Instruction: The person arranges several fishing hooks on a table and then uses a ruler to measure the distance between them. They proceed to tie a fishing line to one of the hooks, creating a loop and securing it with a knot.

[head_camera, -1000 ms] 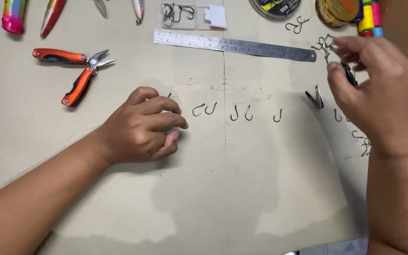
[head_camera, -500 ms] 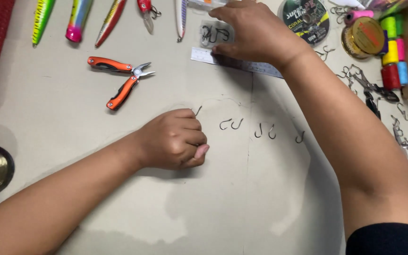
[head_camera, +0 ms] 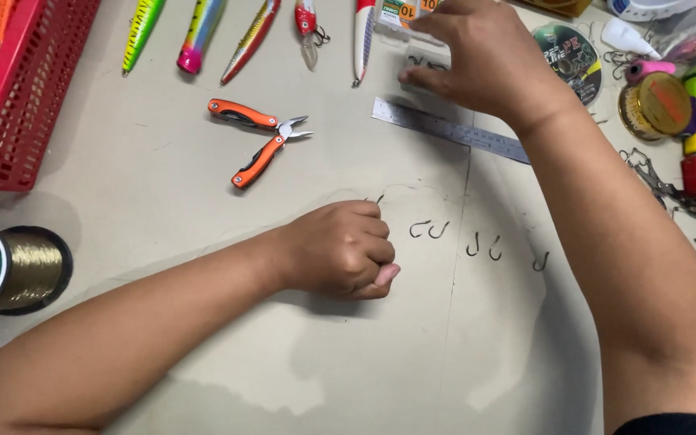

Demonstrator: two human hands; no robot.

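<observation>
Since a moment ago your right hand (head_camera: 489,60) has stayed up at the far edge of the desk (head_camera: 163,201), fingers spread over a small clear packet (head_camera: 424,64) just above the steel ruler (head_camera: 449,129); what the packet holds is hard to make out. Your left hand (head_camera: 340,250) rests curled in a loose fist beside the row of loose hooks (head_camera: 477,242). At left, the red basket (head_camera: 18,105) is cut off, its contents unclear.
</observation>
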